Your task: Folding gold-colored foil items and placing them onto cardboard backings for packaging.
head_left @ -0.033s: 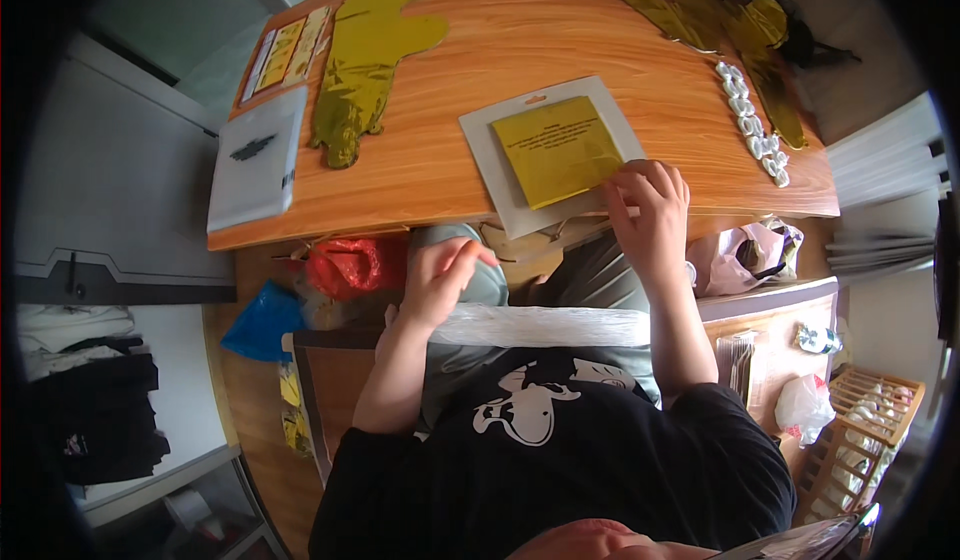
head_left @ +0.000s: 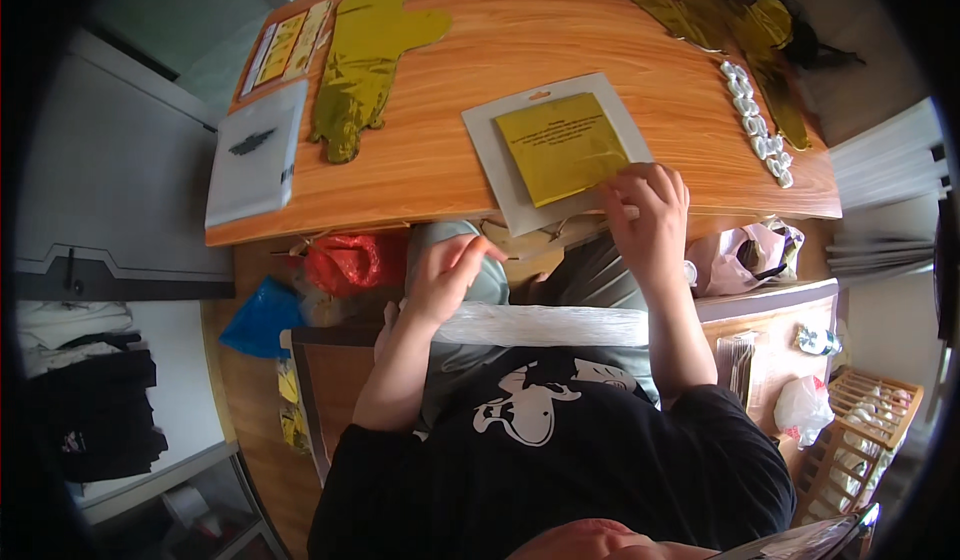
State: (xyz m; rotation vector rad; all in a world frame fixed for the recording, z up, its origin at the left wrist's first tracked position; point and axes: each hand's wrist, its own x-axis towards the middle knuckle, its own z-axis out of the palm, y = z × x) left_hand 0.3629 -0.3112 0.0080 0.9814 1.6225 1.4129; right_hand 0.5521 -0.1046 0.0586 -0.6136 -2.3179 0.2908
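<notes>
A folded gold foil sheet (head_left: 560,150) with dark printed lines lies on a light grey hang-hole card (head_left: 490,175) at the table's front edge. My right hand (head_left: 650,215) is at the sheet's near right corner, fingers bent and pinched together on it. What exactly lies between the fingertips is partly hidden. Above my lap hovers my left hand (head_left: 447,278), apart from the card, with its fingers curled in and thumb and forefinger together. I cannot make out anything in it. A long bundle of white strands (head_left: 545,326) stretches across my lap, behind my wrists.
Flat gold foil shapes lie at the table's left (head_left: 365,75) and far right (head_left: 665,10). White coiled loops (head_left: 745,110) form a row on the right. A whitish plastic packet (head_left: 255,165) occupies the left corner. Red (head_left: 345,263), blue (head_left: 262,317) and pink (head_left: 735,260) bags sit below the edge.
My right fingers have shifted slightly at the foil's corner, and my left hand has moved a little to the right. Everything else looks the same.
</notes>
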